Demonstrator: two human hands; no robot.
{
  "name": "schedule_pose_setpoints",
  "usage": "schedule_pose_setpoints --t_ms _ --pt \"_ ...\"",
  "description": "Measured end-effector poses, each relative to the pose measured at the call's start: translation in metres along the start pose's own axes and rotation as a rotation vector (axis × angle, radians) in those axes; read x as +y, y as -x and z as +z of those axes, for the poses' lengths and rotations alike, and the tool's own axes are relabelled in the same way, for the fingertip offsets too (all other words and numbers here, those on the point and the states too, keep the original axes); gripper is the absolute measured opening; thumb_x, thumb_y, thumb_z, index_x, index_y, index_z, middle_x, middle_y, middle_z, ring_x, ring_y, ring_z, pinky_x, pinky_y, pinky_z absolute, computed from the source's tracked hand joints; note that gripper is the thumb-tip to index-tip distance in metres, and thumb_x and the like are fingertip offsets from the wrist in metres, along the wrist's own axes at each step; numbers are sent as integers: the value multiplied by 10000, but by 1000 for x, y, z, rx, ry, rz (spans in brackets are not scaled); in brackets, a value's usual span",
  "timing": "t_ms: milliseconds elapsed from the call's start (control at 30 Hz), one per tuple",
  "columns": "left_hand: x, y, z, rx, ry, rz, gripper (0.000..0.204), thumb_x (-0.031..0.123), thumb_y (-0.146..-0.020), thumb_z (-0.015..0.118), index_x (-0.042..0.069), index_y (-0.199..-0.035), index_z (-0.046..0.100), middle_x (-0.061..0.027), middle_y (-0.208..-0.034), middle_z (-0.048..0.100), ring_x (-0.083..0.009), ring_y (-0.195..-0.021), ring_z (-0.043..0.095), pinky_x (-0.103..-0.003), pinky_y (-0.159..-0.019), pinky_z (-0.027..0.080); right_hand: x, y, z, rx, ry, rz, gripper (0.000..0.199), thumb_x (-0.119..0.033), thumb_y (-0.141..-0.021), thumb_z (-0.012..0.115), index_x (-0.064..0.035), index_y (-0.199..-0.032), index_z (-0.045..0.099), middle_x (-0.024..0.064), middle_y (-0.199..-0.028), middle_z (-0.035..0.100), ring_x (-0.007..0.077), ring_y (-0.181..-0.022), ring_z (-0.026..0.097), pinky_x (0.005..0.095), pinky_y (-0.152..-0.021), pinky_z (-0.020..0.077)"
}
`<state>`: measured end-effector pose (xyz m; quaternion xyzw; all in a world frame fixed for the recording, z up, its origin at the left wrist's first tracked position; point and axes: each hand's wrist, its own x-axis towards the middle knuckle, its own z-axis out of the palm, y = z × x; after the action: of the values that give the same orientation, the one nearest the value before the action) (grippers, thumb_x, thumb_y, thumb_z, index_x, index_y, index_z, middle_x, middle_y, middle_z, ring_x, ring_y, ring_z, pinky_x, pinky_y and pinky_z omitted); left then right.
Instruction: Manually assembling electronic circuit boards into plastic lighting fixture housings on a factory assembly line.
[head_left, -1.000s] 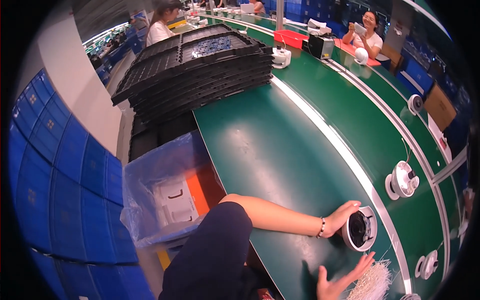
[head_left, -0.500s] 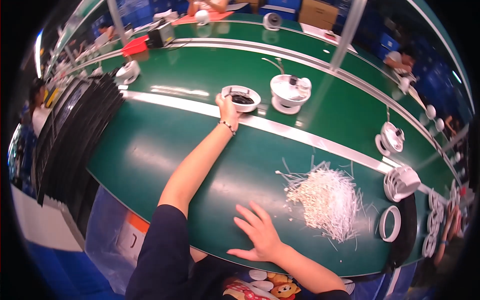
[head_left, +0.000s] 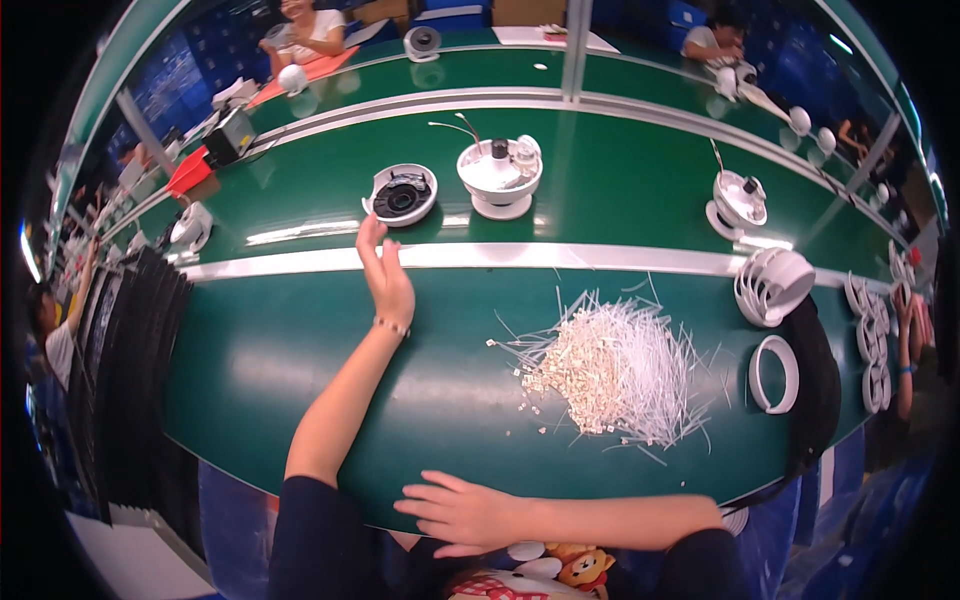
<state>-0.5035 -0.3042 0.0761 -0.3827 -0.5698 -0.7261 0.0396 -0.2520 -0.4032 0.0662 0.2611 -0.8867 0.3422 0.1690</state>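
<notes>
A white round housing with a black inner part (head_left: 402,196) lies on the green belt beyond the pale rail. Just in front of it is my left hand (head_left: 388,278), fingers stretched toward its rim and holding nothing; whether a fingertip still touches it I cannot tell. By the table's front edge rests my right hand (head_left: 462,512), empty, its fingers spread. To the right of the housing stands a white bowl-shaped unit on a round base (head_left: 500,175), with a black knob and loose wires. A pile of thin white strips with small cream-coloured ends (head_left: 620,370) covers the table's middle right.
Dark stacked trays (head_left: 135,370) line the left side. At right are nested white rings (head_left: 775,285), a single white ring (head_left: 774,374) and a black cloth-like item (head_left: 815,390). Another bowl-shaped unit (head_left: 740,203) sits on the belt. Other people work across and beside the line.
My left hand has let go of the housing, which now lies on the belt. My right hand has drawn in toward the front edge. The view has swung right.
</notes>
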Motion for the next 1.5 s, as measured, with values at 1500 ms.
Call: schedule_pose_setpoints --t_ms 1500 --pt "59 59 -5 -847 -356 91 106 45 -608 686 62 -693 625 -72 -957 559 -220 -830 526 -320 -738 396 5 -4 5 142 -66 31 376 -378 -712 601 -19 -783 515 234 -1182 396 416 -1143 326 593 -931 226"
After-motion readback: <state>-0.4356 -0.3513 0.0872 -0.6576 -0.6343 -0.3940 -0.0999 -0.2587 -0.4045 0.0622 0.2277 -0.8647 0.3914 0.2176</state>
